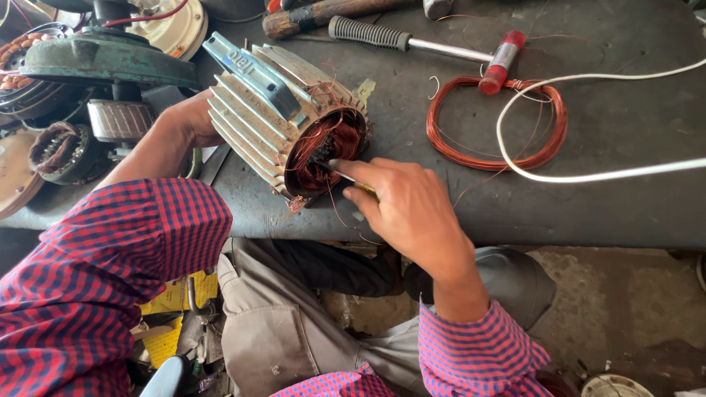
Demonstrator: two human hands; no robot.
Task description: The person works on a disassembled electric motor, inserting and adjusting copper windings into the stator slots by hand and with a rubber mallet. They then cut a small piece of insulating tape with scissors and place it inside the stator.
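The right hand (408, 209) is closed around a thin tool (353, 181), its fingers pinched together on the yellowish shaft while the dark tip pokes into the copper windings (323, 147) at the open end of a ribbed grey motor housing (276, 110). The wrist is bent slightly down and the forearm, in a red and blue checked sleeve, comes up from the lower right. The left hand (193, 117) lies flat against the far, finned side of the housing, fingers wrapped behind it out of sight, bracing it where it rests tilted on its side near the front edge of the dark workbench (625, 206). The step in hand looks like working the winding wires inside the stator slots; the next move would seem to call for small, careful pressure at the tip, since the fine wire could nick or snap. Further out on the bench lie a loose coil of copper wire (496, 121), a white cable (588, 176) and a red-headed mallet (412, 40).
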